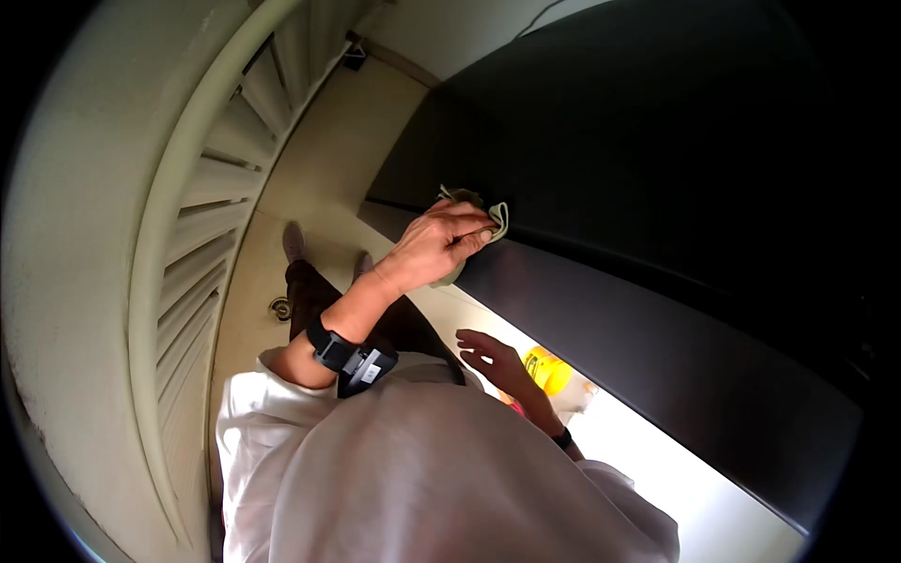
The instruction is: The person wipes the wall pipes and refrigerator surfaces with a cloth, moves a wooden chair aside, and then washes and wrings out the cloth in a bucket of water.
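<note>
My left hand (436,246) is closed on a greenish cloth (499,221), bunched under and between the fingers. It presses the cloth against the front edge of a dark cabinet-like piece of furniture (601,310), near that piece's left end. Part of the cloth hangs below the palm. Lower down, close to my body, my right hand (496,364) hangs free with its fingers apart and nothing seen in them. Just beyond the right forearm shows a yellow container (547,371), partly hidden by the arm.
A pale radiator (202,220) runs along the wall on the left. Light floor tiles (324,159) lie between it and the furniture, with a round drain (280,308) beside my feet. A clear item (580,396) sits beside the yellow container in bright light.
</note>
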